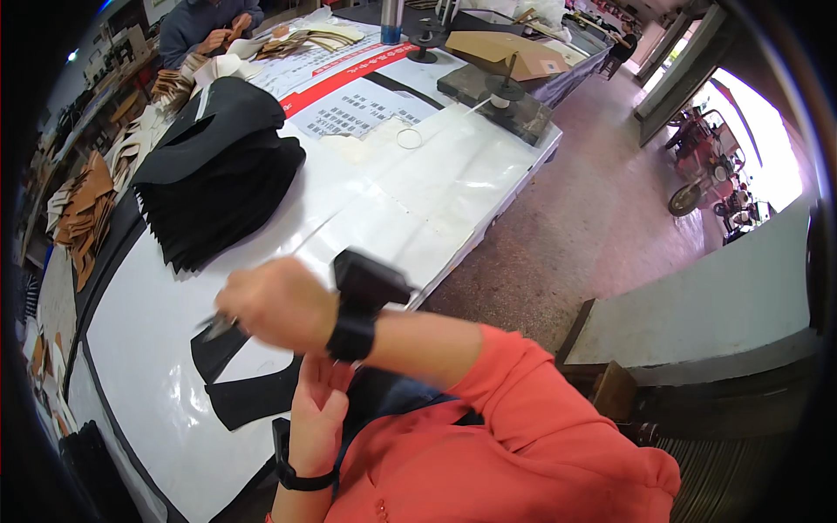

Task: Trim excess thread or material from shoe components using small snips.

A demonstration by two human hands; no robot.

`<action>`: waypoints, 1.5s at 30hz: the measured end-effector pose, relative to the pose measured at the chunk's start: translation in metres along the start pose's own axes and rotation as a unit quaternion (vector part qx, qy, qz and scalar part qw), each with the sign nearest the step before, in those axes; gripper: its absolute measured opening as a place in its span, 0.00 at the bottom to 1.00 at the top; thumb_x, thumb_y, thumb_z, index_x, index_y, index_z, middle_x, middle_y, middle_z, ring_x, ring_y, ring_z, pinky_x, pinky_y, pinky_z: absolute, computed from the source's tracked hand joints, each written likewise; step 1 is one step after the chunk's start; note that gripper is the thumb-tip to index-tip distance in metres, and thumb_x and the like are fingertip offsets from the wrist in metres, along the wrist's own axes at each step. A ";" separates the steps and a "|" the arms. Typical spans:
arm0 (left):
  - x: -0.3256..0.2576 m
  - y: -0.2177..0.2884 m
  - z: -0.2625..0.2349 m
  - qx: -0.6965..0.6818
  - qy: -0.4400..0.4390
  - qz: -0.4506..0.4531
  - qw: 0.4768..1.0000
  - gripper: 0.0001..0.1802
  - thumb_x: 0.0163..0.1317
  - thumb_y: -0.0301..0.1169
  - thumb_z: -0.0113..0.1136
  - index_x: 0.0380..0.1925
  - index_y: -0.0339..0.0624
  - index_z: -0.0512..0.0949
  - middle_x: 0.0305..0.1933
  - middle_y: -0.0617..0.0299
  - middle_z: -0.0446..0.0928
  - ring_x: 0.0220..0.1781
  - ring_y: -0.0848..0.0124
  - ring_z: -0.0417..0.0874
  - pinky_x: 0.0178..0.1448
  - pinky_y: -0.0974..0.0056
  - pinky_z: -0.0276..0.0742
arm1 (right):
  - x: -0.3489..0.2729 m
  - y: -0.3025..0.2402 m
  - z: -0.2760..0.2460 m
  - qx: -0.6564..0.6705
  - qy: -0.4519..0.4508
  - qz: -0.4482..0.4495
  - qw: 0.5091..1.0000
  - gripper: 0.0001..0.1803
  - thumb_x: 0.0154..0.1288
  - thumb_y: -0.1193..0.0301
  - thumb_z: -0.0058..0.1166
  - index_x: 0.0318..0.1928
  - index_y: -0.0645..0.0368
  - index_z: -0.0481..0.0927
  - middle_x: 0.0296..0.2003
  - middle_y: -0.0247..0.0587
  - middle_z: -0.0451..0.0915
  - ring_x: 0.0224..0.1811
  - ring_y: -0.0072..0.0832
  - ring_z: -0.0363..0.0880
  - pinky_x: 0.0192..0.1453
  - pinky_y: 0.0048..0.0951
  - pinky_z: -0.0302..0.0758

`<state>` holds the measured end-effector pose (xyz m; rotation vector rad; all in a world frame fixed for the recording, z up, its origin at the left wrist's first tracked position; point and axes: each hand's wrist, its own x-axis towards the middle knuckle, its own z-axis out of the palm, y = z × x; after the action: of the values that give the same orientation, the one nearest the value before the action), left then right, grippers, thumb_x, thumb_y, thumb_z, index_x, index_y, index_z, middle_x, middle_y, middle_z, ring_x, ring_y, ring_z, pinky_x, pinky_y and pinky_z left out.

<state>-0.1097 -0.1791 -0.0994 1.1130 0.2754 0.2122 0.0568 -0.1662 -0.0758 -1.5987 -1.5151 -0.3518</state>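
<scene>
My right hand (283, 301) reaches across to the left, blurred by motion, its fingers closed round a small grey pointed tool (218, 328) whose exact kind is smeared. Just beneath it, on the white tabletop (148, 349), lies a curved black cut piece (248, 399), with another dark part (215, 353) beside the tool. Close below my right wrist is my left hand (318, 418), next to the black piece's right end. Its thumb shows, but the right wrist covers part of the fingers, so I cannot tell whether it grips anything. Both wrists wear black straps; a black box sits on the right one.
A thick stack of black pieces (222, 196) stands farther back on the table. Brown leather-like pieces (87, 213) lie at the left. Spindle stands (506, 91) and a cardboard box (501, 54) are at the far end. Another person's hands (218, 37) work at the far left.
</scene>
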 end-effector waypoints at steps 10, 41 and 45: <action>0.009 -0.016 0.000 -0.221 0.035 0.080 0.971 0.43 0.69 0.65 0.51 0.73 0.47 0.64 0.71 0.62 0.70 0.72 0.63 0.69 0.76 0.52 0.61 | 0.000 -0.033 0.048 0.061 -0.008 -0.003 0.998 0.05 0.50 0.74 0.64 0.28 0.54 0.81 0.24 0.36 0.78 0.25 0.37 0.81 0.28 0.37 0.76; 0.006 -0.029 0.015 -0.311 0.119 -0.051 0.942 0.35 0.74 0.58 0.50 0.63 0.38 0.73 0.61 0.55 0.79 0.62 0.61 0.79 0.70 0.54 0.70 | -0.013 -0.042 0.049 0.258 -0.044 0.226 0.938 0.07 0.64 0.71 0.60 0.36 0.63 0.85 0.29 0.48 0.85 0.30 0.40 0.85 0.37 0.35 0.79; 0.007 -0.027 0.019 -0.338 0.098 -0.060 0.934 0.29 0.77 0.50 0.49 0.69 0.44 0.70 0.64 0.61 0.77 0.64 0.65 0.79 0.71 0.55 0.71 | -0.019 -0.035 0.046 0.093 -0.057 0.057 0.992 0.04 0.58 0.73 0.63 0.35 0.57 0.84 0.32 0.42 0.83 0.34 0.42 0.84 0.39 0.39 0.80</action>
<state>-0.0958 -0.2049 -0.1167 0.3888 0.4083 0.2825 0.0048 -0.1489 -0.1023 -1.5694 -1.4877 -0.0546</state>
